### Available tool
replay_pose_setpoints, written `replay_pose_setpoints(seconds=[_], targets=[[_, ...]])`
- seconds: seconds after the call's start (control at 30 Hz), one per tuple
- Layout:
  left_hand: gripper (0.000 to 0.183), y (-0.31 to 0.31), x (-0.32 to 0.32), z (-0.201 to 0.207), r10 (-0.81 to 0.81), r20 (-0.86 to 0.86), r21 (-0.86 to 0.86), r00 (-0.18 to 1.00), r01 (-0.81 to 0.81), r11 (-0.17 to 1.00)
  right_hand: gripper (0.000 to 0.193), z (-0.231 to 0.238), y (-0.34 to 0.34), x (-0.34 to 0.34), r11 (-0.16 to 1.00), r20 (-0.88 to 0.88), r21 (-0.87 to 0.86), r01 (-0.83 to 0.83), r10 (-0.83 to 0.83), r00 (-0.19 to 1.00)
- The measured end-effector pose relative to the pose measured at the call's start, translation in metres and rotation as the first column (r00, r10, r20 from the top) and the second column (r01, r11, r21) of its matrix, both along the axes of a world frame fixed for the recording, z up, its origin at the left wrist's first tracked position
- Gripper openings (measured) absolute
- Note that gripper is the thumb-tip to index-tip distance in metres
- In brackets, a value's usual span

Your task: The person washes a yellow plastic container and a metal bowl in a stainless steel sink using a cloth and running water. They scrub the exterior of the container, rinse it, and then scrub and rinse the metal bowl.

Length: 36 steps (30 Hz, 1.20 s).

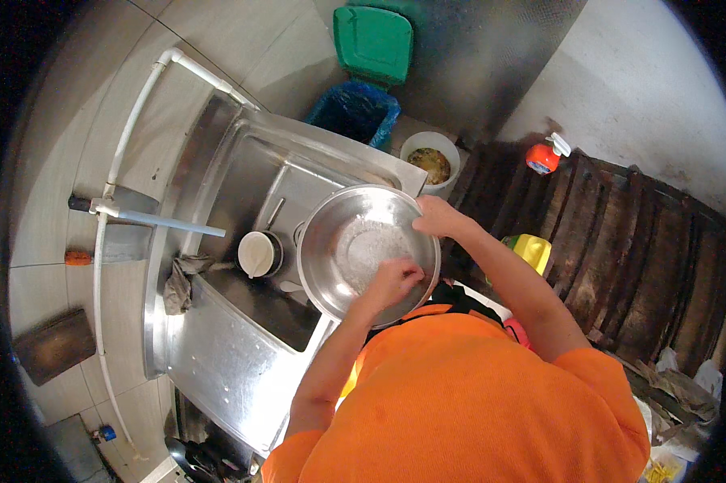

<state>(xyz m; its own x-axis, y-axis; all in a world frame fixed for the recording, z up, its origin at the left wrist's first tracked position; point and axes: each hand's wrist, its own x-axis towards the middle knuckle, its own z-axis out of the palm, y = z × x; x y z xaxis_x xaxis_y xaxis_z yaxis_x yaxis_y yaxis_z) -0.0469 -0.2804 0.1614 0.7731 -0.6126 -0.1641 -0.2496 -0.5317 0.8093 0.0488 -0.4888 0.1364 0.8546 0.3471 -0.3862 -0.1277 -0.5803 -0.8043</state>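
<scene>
A large round steel bowl (343, 233) is held tilted over the steel sink (242, 169). My right hand (437, 217) grips its far right rim. My left hand (391, 280) is inside the bowl with fingers curled against the inner wall, perhaps on something small that I cannot make out. The bowl's bottom looks wet or soapy. In the basin to the left of the bowl stands a small white-lidded pot (258, 253), beside a utensil handle (274, 213).
A white tap pipe (165, 223) reaches over the sink from the tiled wall. A grey rag (182, 282) hangs on the sink edge. Behind stand a blue bin with green lid (363, 97), a white bucket (430, 161), an orange spray bottle (544, 157) and a yellow container (532, 249).
</scene>
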Motion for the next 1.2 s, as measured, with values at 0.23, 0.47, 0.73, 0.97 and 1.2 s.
replay_pose_setpoints(seconds=[0.23,0.47,0.73,0.97,1.2], targets=[[0.012,0.031,0.001,0.015,-0.121,0.141,0.098,0.983,0.108,0.989,0.041,0.014,-0.017,-0.006,0.972,-0.531,0.191,0.139,-0.017,0.847],[0.013,0.093,0.017,-0.003,0.87,0.239,-0.304,0.432,-0.817,0.489,0.06,0.028,-0.051,-0.06,0.829,-0.649,0.364,0.425,-0.101,0.754],[0.037,0.061,-0.027,-0.079,0.614,0.342,0.442,0.711,-0.698,0.563,0.049,0.061,-0.139,-0.053,0.486,-0.555,0.236,0.841,-0.643,0.527],[0.034,0.048,-0.023,-0.071,0.647,0.37,0.457,0.667,-0.737,0.498,0.059,0.049,-0.156,-0.01,0.307,-0.421,0.385,0.87,-0.781,0.462],[0.03,0.045,-0.021,-0.067,0.634,0.396,0.475,0.665,-0.738,0.478,0.076,-0.025,-0.17,0.066,0.309,-0.331,0.335,0.89,-0.846,0.418]])
